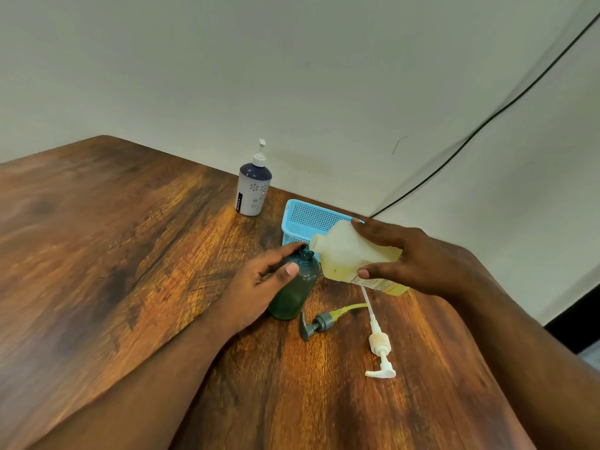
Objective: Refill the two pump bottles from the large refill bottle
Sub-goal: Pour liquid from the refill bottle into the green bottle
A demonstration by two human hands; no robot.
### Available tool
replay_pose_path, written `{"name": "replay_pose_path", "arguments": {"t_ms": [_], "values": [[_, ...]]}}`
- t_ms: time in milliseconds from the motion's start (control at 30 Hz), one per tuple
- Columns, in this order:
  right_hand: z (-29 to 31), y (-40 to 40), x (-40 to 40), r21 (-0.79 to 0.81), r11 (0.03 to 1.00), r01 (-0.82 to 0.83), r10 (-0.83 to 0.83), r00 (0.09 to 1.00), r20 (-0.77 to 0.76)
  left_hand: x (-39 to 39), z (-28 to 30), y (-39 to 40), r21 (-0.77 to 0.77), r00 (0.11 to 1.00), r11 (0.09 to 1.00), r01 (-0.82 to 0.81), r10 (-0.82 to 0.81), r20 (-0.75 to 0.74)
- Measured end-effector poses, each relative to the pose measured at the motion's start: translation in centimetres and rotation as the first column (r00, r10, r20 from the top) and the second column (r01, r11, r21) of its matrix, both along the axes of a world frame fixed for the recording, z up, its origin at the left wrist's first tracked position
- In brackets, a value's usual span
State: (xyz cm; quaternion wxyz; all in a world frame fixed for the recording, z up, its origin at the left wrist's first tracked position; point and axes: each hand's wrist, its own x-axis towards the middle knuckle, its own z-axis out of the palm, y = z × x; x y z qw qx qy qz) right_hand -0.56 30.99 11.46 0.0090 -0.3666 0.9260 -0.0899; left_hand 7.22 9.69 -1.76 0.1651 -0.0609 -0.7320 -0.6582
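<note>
Near the middle of the frame we see the left hand [259,280] with its grip curled round the upper part of the green pump bottle [293,289], which stands uncapped on the wooden worktop [130,254]. Just right of it, the right hand [418,258] pinches the large refill bottle [350,251] between thumb and fingers, tipped so its mouth sits right at the green bottle's neck. Below them lie a grey pump head [316,324] and a white pump head [378,347]. A blue basket [305,219] sits behind the hands. Farther up, the white and navy pump bottle [253,190] stands upright with its pump on.
</note>
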Motion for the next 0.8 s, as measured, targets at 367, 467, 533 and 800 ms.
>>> {"name": "replay_pose_path", "arguments": {"t_ms": [367,467,533,800], "values": [[-0.7,0.3,-1.7,-0.015,0.999,-0.048,0.048,0.999,0.023,-0.3,-0.4,-0.2,0.053,1.000,0.998,0.027,-0.026,-0.004],[-0.8,0.4,-2.0,-0.015,0.998,-0.063,0.064,0.998,0.019,-0.4,-0.5,-0.3,0.055,1.000,0.998,0.025,-0.025,0.005],[-0.8,0.4,-2.1,-0.013,0.998,-0.065,0.065,0.998,0.019,-0.3,-0.6,-0.3,0.059,1.000,0.998,0.023,-0.024,0.008],[-1.0,0.6,-2.5,-0.020,0.997,-0.072,0.073,0.997,0.021,-0.2,-0.4,-0.3,0.072,0.999,0.997,0.032,-0.032,0.012]]}}
